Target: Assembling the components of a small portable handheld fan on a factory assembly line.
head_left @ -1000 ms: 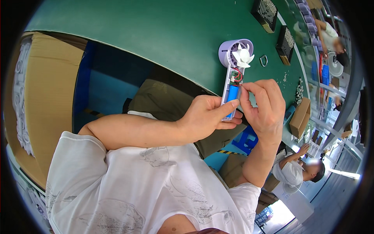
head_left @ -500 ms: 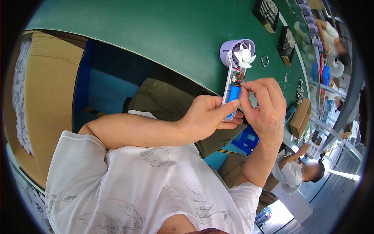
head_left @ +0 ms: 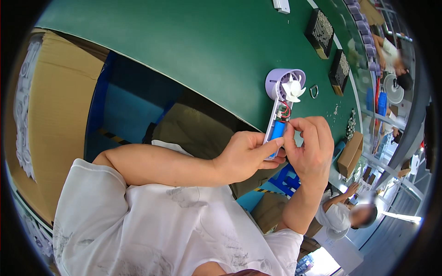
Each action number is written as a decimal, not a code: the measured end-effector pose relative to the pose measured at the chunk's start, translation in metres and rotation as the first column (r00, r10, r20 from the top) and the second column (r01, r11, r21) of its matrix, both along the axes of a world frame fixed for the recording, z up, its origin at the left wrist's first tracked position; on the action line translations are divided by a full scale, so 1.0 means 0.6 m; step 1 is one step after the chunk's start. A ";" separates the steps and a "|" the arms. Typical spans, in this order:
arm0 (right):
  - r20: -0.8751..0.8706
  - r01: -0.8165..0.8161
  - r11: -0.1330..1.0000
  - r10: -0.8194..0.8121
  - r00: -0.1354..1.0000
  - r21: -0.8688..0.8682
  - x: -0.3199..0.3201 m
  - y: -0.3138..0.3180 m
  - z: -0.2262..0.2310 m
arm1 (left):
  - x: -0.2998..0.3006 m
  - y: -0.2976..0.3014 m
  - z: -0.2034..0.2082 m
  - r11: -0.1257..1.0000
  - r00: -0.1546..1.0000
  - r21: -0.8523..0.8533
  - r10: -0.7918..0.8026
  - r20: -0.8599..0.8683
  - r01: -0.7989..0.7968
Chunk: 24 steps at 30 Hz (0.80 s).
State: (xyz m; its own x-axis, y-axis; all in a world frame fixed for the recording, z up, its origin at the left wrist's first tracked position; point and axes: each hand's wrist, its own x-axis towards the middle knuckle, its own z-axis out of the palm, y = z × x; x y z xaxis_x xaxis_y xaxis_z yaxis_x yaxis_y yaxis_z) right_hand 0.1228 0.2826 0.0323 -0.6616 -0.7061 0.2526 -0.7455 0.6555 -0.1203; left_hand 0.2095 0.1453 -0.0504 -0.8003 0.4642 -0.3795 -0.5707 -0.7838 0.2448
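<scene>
A handheld fan point(head_left: 275, 87) with a lilac round housing and white blades point(head_left: 293, 89) is held above the green table's near edge. Its handle is open, exposing a blue cylindrical battery point(head_left: 277, 130), a small green circuit board point(head_left: 280, 113) and red wires point(head_left: 287, 109). My left hand point(head_left: 241, 155) is closed round the handle's lower end, the thumb lying over the battery. Beside the battery's upper end, my right hand point(head_left: 314, 142) has thumb and forefinger pinched together at the handle's edge. Whatever lies between those fingertips is too small or hidden to make out.
A metal D-shaped ring point(head_left: 314, 91) lies right of the fan. Two black trays of small parts point(head_left: 320, 32) sit farther back. On the right stands a small cardboard box point(head_left: 350, 155); a large carton point(head_left: 62, 96) holds white parts at left. Another person point(head_left: 338, 214) works at right.
The whole view has shifted, so table, fan and hands appear lower. A white part has come into view at the top edge. Both hands keep nearly the same hold on the fan.
</scene>
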 end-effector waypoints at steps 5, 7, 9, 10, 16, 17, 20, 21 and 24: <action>0.060 0.045 0.999 -0.045 0.997 0.003 0.001 0.001 0.001 | -0.001 0.000 0.000 1.000 1.000 0.012 0.009 0.008 -0.009; 0.069 0.047 0.999 -0.048 0.996 0.014 0.000 0.000 0.003 | -0.001 -0.003 -0.003 0.999 0.999 -0.004 -0.034 -0.029 0.034; 0.078 0.049 0.999 -0.050 0.996 0.025 -0.001 -0.002 0.005 | 0.000 0.000 -0.006 1.000 0.999 0.007 -0.029 -0.030 0.030; 0.092 0.058 0.998 -0.061 0.994 0.032 -0.001 -0.002 0.006 | 0.000 0.000 -0.007 0.999 0.999 0.014 -0.029 -0.032 0.029; 0.150 0.091 0.994 -0.100 0.984 0.062 -0.002 -0.007 0.013 | -0.001 0.000 -0.005 0.999 0.998 0.009 -0.054 -0.014 0.054; 0.150 0.092 0.993 -0.103 0.983 0.079 -0.003 -0.008 0.016 | -0.001 0.000 -0.005 0.998 0.998 0.015 -0.055 -0.012 0.055; 0.155 0.091 0.987 -0.112 0.982 0.135 -0.005 -0.013 0.024 | 0.000 -0.001 -0.004 0.998 0.998 0.000 -0.059 -0.011 0.059; 0.159 0.092 0.986 -0.114 0.981 0.141 -0.005 -0.014 0.026 | 0.000 -0.003 -0.002 0.998 0.998 0.000 -0.056 -0.007 0.056; 0.171 0.081 0.985 -0.107 0.979 0.153 -0.005 -0.019 0.028 | -0.001 -0.004 -0.001 0.998 0.998 0.004 -0.058 0.002 0.058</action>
State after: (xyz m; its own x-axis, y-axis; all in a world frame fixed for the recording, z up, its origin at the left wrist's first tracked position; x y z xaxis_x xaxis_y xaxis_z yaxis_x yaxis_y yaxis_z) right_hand 0.1197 0.2711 0.0494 -0.7516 -0.6592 0.0241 -0.6551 0.7417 -0.1442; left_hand 0.2086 0.1427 -0.0509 -0.7715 0.5111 -0.3789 -0.6154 -0.7506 0.2406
